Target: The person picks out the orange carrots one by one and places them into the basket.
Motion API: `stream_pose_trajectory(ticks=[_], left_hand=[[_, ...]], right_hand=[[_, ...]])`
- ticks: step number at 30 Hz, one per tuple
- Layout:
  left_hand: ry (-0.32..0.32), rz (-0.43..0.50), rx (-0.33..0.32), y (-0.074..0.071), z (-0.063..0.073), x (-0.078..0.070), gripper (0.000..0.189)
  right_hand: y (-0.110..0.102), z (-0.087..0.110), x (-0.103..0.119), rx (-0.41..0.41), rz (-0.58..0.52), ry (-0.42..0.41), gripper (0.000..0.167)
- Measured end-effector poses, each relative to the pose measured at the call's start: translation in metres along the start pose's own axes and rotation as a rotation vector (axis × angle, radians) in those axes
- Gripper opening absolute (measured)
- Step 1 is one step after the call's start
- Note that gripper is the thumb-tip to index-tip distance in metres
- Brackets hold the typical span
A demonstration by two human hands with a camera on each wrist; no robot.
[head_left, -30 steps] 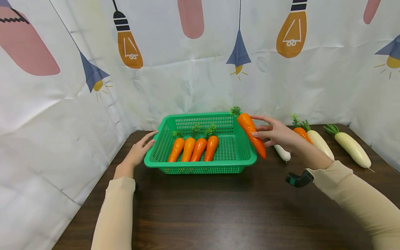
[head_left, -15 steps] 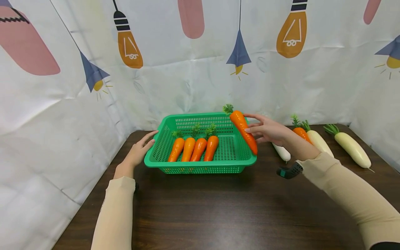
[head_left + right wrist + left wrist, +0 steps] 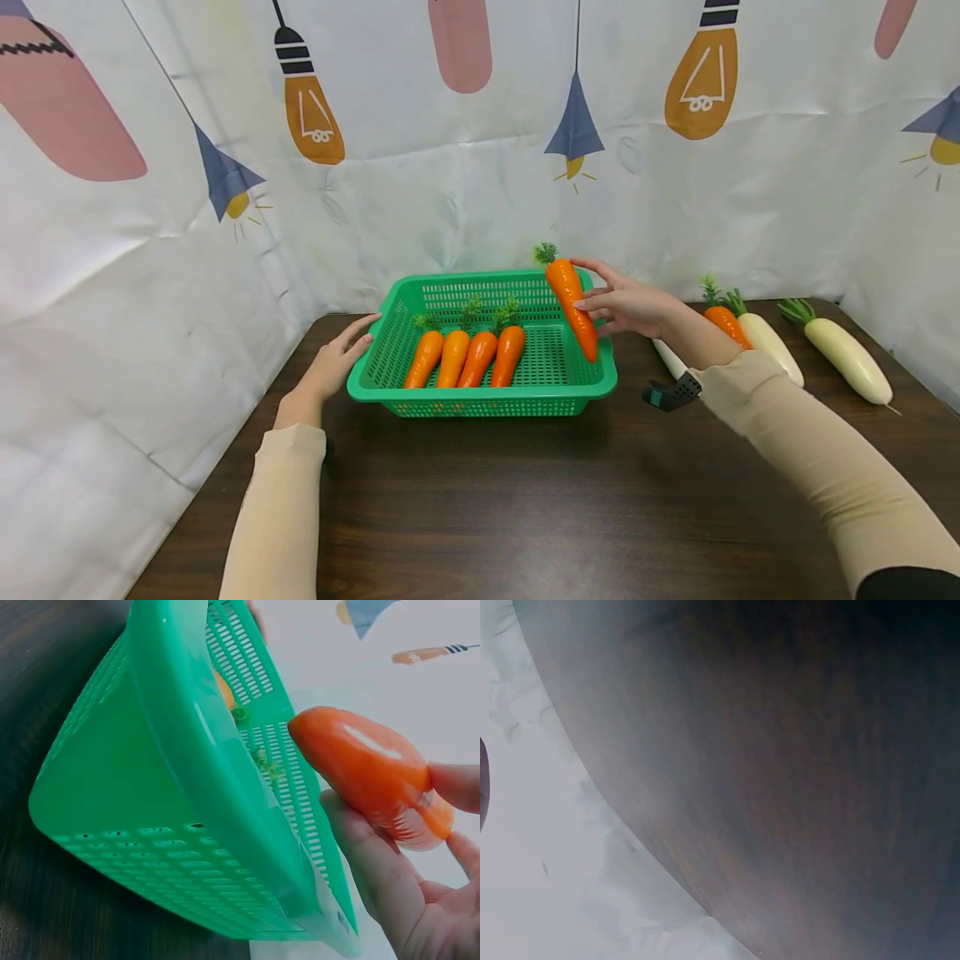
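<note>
In the head view my right hand [image 3: 618, 302] holds an orange carrot [image 3: 572, 307] with a green leafy top, tilted over the right end of a green plastic basket [image 3: 480, 402]. The right wrist view shows thumb and fingers around the same carrot [image 3: 367, 769], beside the basket's rim [image 3: 187, 727]. Several carrots [image 3: 477, 358] lie side by side in the left half of the basket, tops toward the back. At the basket's left rim rests my left hand [image 3: 330, 364], its fingers extended along the edge.
On the dark wooden table [image 3: 480, 508], to the right, lie another carrot [image 3: 726, 323], a white radish [image 3: 770, 346] and a second white radish [image 3: 847, 361]. A further white vegetable [image 3: 670, 358] is partly hidden under my right forearm. A printed curtain [image 3: 480, 192] hangs behind the table.
My right hand has carried the carrot leftward, from the basket's right rim to above its right end. My left hand and the carrots in the basket stay put.
</note>
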State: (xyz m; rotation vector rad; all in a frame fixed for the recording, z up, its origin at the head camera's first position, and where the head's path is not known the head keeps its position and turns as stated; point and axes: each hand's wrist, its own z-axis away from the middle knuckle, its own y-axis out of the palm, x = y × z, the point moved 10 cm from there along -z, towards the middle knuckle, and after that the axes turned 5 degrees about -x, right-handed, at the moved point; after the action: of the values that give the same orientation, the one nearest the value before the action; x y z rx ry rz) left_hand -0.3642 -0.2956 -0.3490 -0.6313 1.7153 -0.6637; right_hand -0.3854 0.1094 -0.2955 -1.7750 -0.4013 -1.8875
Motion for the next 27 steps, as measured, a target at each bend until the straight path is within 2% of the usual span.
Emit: stream_pose_trajectory(ticks=[6, 27], left_hand=[[-0.004, 0.008, 0.002, 0.000, 0.000, 0.001, 0.057], [0.000, -0.001, -0.004, 0.000, 0.000, 0.000, 0.056]], right_hand=[[0.001, -0.006, -0.001, 0.004, -0.013, 0.005, 0.083], [0.009, -0.038, 0.011, -0.079, -0.034, 0.031, 0.084]])
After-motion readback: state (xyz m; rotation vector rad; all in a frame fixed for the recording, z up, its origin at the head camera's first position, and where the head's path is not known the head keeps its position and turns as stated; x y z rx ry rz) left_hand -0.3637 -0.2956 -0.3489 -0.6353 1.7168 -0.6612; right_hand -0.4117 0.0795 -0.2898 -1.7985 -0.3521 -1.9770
